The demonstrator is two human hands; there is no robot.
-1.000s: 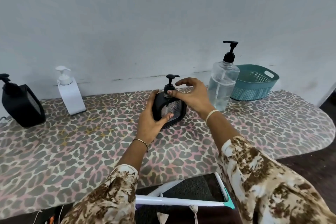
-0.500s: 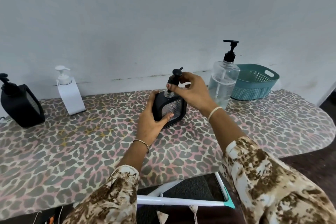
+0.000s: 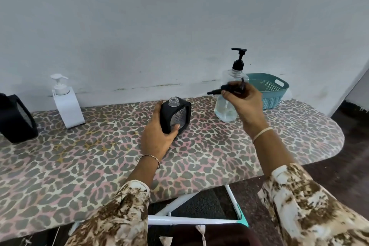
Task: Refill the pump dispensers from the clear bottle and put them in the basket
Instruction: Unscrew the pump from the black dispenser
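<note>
Left hand (image 3: 157, 136) is gripping the black dispenser (image 3: 176, 115) mid-board, thumb lying across its ribbed front panel and fingers wrapping round the far left side. We are noting the dispenser standing upright on the leopard-print board (image 3: 99, 166), its threaded neck uncapped. Right hand (image 3: 246, 104) is hanging in the air to the right, well apart from the left, fingers curling round the black pump (image 3: 229, 88). The pump is lying roughly sideways in that grip, its narrow end pointing left, clear of the dispenser's neck. Behind the right hand we are seeing the clear bottle (image 3: 224, 112) standing upright on the board, its own black pump on top and clear liquid filling the lower part. The teal basket (image 3: 268, 94) is sitting just behind and right of the bottle, near the wall; we cannot tell whether the two are touching. A white dispenser (image 3: 68, 106) is standing at the back left, against the wall. A second black dispenser (image 3: 17, 120) is sitting at the left edge, partly cut off from view.
</note>
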